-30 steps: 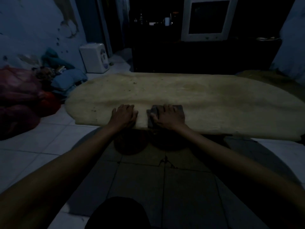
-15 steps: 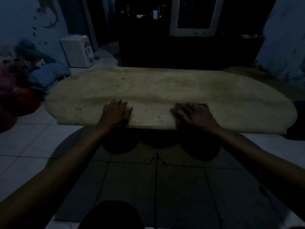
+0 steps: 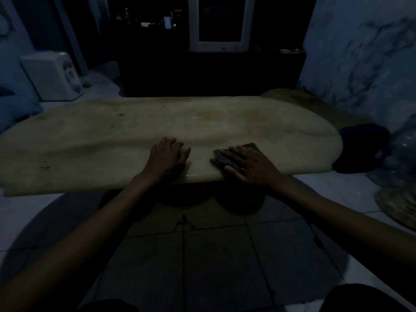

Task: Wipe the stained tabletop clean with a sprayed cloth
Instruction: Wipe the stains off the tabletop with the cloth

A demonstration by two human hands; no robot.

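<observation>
A single head-worn wide-angle view looks forward and steeply down, close over the bench's (image 3: 157, 131) near edge and floor (image 3: 202, 255).

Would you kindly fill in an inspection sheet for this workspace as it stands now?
Surface: pale oval tabletop, dark specks toward its left side.
Job's things: dark cloth flat near the front edge.
Clutter: nothing seen on the tabletop.
Grips: right hand presses flat on the cloth; left hand rests on the tabletop, fingers loosely bent.
Cables: nothing seen.
Surroundings: dim room, tiled floor, white monitor behind, white appliance at left.
</observation>
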